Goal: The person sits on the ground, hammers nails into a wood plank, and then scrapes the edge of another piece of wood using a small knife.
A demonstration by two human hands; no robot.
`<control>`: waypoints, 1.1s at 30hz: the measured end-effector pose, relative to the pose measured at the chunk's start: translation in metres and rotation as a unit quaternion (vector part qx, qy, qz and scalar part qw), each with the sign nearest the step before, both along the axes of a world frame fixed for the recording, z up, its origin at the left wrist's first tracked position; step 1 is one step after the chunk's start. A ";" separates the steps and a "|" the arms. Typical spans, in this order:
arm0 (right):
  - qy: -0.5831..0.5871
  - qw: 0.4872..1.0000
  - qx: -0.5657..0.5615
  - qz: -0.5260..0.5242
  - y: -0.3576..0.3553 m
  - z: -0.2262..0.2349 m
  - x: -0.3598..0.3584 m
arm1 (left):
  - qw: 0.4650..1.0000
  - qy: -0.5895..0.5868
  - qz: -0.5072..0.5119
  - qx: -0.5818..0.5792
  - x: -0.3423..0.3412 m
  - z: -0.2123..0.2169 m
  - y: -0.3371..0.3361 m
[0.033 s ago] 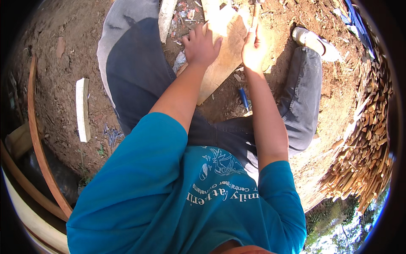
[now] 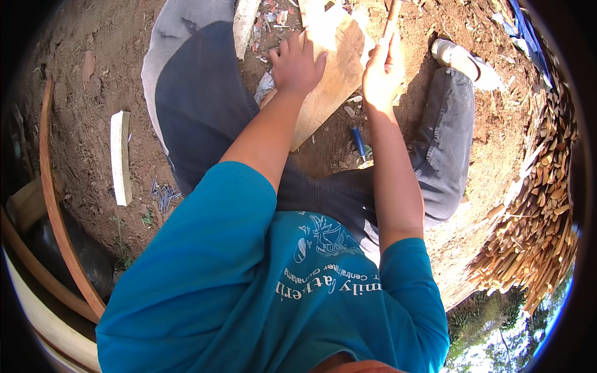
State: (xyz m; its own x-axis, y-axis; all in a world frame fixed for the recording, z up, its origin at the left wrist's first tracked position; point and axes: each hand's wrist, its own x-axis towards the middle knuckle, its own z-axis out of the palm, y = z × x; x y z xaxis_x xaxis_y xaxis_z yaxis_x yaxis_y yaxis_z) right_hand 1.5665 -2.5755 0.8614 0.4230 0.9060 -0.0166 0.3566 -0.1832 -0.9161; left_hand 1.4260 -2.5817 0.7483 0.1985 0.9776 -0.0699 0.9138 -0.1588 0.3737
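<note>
Rests the left hand, fairly spread and laid rather than clenched, at the left edge of a wooden board at 12 o'clock. Grasps a wooden handle at 1 o'clock in the right hand, curled closed around it. Has a blue-handled tool on the dirt at 2 o'clock; farther out, a pale wood block and nails at 9, piled sticks at 3.

Along the left edge of the dirt ground, a brown plank is lying; a pale block is resting near thin nails; stacked sticks are lining the right edge.
</note>
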 end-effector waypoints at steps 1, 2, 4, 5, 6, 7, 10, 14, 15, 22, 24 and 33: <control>0.000 1.000 0.028 -0.009 0.003 0.006 -0.002 | 1.000 0.003 0.016 0.003 0.000 -0.001 -0.002; 0.002 0.999 0.050 -0.015 0.003 0.012 -0.005 | 0.999 0.007 0.032 0.005 -0.001 -0.002 -0.003; -0.068 0.992 0.101 -0.027 0.003 0.001 -0.008 | 0.999 -0.007 0.044 -0.004 0.002 0.005 0.002; -0.117 0.990 0.075 -0.007 0.000 -0.021 0.001 | 0.999 -0.023 0.038 -0.021 0.004 0.013 0.003; -0.165 0.985 0.051 0.015 -0.004 -0.043 0.010 | 0.998 -0.035 0.036 -0.039 0.005 0.019 0.004; -0.210 0.976 0.030 0.042 -0.001 -0.053 0.008 | 0.998 -0.032 0.038 -0.031 0.006 0.017 0.004; -0.025 0.999 0.038 -0.015 0.009 -0.011 -0.008 | 0.998 -0.016 0.054 -0.029 0.003 0.005 -0.001; 0.018 0.993 0.110 -0.034 0.012 0.031 -0.026 | 0.997 -0.016 0.069 -0.029 -0.001 0.002 0.003; -0.098 0.988 0.115 -0.024 0.004 -0.007 -0.012 | 0.998 -0.025 0.060 -0.021 0.004 0.005 0.003; 0.063 0.993 0.092 -0.042 0.000 0.017 -0.024 | 0.998 -0.013 0.056 -0.020 0.001 0.002 0.004; -0.072 0.992 0.099 0.015 -0.007 -0.024 -0.011 | 0.999 -0.009 0.052 -0.013 0.003 0.005 0.004; 0.053 0.993 0.107 -0.005 0.010 0.034 -0.035 | 0.997 0.002 0.067 -0.029 -0.001 0.003 0.004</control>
State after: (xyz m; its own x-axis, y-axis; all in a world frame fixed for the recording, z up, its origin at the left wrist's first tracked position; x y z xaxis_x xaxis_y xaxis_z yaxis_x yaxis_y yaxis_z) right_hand 1.5311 -2.5652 0.8951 0.4385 0.8892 0.1308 0.2550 0.0165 -0.9668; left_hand 1.4249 -2.5775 0.7514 0.0665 0.9895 -0.1282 0.9270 -0.0137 0.3749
